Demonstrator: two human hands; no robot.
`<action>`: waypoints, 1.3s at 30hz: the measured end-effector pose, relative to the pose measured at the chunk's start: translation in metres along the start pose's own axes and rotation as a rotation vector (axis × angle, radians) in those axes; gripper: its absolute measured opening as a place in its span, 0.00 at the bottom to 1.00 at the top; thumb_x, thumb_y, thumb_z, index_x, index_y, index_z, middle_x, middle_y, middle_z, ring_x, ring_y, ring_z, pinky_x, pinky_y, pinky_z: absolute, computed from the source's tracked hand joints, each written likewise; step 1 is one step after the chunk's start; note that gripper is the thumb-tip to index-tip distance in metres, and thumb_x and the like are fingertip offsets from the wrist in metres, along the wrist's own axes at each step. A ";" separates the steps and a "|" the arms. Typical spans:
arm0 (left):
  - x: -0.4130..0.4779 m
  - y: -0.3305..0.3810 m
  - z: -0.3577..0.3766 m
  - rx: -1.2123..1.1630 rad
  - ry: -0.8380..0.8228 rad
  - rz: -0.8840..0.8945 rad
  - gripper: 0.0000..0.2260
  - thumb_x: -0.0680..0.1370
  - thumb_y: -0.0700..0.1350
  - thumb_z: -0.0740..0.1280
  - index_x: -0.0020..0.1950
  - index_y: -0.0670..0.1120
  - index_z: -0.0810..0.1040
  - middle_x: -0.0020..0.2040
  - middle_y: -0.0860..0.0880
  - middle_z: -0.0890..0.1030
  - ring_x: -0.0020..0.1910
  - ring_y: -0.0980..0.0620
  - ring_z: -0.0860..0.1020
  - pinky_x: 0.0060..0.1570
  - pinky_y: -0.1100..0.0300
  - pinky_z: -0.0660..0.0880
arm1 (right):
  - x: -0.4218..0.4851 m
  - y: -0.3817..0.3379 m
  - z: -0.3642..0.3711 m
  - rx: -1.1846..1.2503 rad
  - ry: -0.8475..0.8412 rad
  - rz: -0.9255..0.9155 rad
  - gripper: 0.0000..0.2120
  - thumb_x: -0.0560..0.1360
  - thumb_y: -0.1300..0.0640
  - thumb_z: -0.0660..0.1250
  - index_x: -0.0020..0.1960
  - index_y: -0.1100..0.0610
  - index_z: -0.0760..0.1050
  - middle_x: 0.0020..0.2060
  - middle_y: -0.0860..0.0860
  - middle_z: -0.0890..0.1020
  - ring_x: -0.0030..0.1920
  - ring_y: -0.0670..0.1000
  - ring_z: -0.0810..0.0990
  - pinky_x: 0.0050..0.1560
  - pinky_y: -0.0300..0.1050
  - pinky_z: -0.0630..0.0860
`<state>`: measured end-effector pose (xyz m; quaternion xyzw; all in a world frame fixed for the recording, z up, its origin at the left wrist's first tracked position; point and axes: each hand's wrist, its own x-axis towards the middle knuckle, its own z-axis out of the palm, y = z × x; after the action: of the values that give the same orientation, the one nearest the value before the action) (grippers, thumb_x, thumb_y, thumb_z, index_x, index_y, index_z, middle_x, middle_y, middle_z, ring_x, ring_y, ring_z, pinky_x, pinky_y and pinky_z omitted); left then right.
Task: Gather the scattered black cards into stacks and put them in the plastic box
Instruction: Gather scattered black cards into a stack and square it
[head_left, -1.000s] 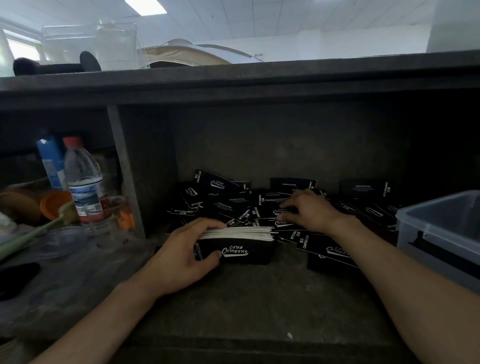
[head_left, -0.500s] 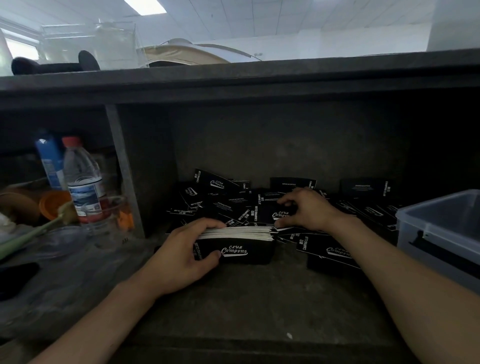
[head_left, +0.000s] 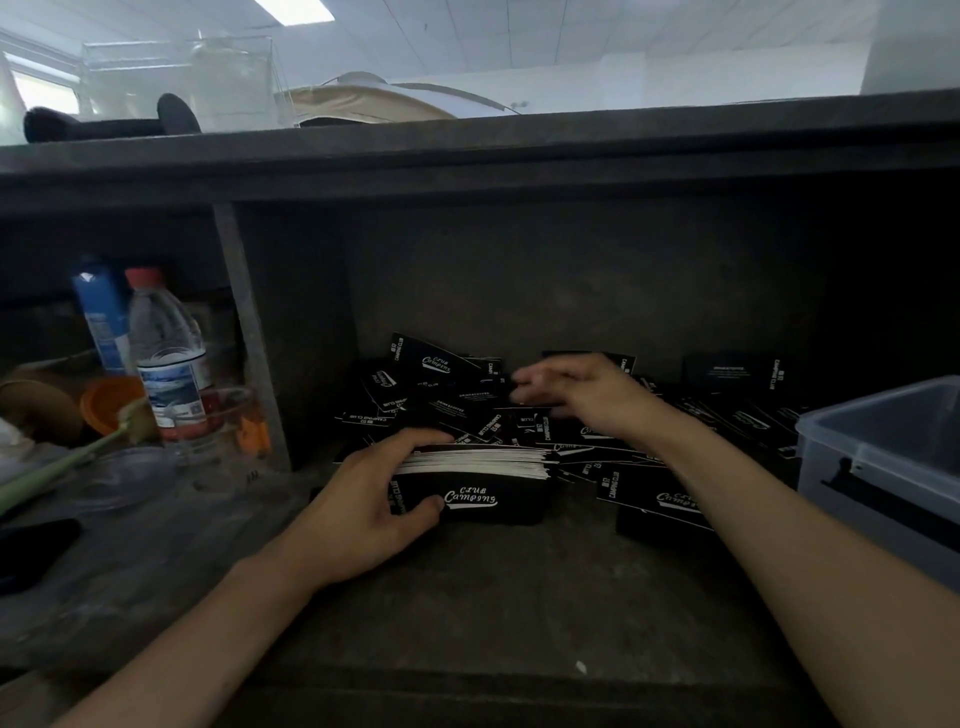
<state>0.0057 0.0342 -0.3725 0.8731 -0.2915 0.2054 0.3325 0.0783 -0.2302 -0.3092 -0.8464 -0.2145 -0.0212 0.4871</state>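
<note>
Black cards (head_left: 431, 395) printed "Club Camping" lie scattered in a heap at the back of a dark shelf bay. In front of the heap, my left hand (head_left: 363, 504) grips the left end of a thick stack of cards (head_left: 483, 483), thumb on its front face and fingers over its top. My right hand (head_left: 587, 395) is blurred by motion above the loose cards behind the stack, with its fingers stretched out to the left; I see no card in it. The translucent grey plastic box (head_left: 857, 423) stands open at the right edge.
A shelf divider (head_left: 249, 338) walls off the left bay, which holds a water bottle (head_left: 169, 358), a blue carton (head_left: 98, 312), an orange cup (head_left: 106, 400) and glassware. A low shelf top (head_left: 467, 150) overhangs the cards. More cards (head_left: 660, 499) lie right of the stack.
My right hand has left the card it was pinching near the stack and has moved up and back over the far cards. My left hand and the stack have stayed put.
</note>
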 end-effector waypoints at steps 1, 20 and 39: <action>0.000 0.000 0.000 -0.005 0.000 0.004 0.24 0.74 0.48 0.72 0.70 0.54 0.72 0.61 0.60 0.79 0.61 0.60 0.78 0.60 0.60 0.76 | 0.005 0.006 -0.007 -0.252 0.134 0.000 0.12 0.80 0.53 0.63 0.62 0.53 0.78 0.56 0.51 0.83 0.60 0.52 0.80 0.62 0.48 0.74; 0.000 -0.005 0.001 0.024 0.030 -0.043 0.38 0.73 0.48 0.75 0.79 0.56 0.59 0.73 0.61 0.69 0.71 0.66 0.68 0.69 0.67 0.67 | -0.013 -0.003 -0.004 0.061 -0.218 -0.052 0.10 0.74 0.62 0.71 0.55 0.56 0.82 0.49 0.53 0.86 0.53 0.51 0.84 0.56 0.42 0.78; 0.001 -0.004 0.001 0.067 0.021 0.016 0.27 0.72 0.55 0.69 0.71 0.51 0.73 0.65 0.60 0.74 0.65 0.62 0.74 0.66 0.65 0.71 | -0.009 0.006 -0.032 -0.186 0.126 -0.007 0.10 0.70 0.63 0.75 0.49 0.52 0.84 0.43 0.50 0.85 0.46 0.46 0.81 0.43 0.30 0.74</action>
<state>0.0090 0.0354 -0.3748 0.8793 -0.2879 0.2267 0.3044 0.0780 -0.2621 -0.2992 -0.8840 -0.1835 -0.0960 0.4191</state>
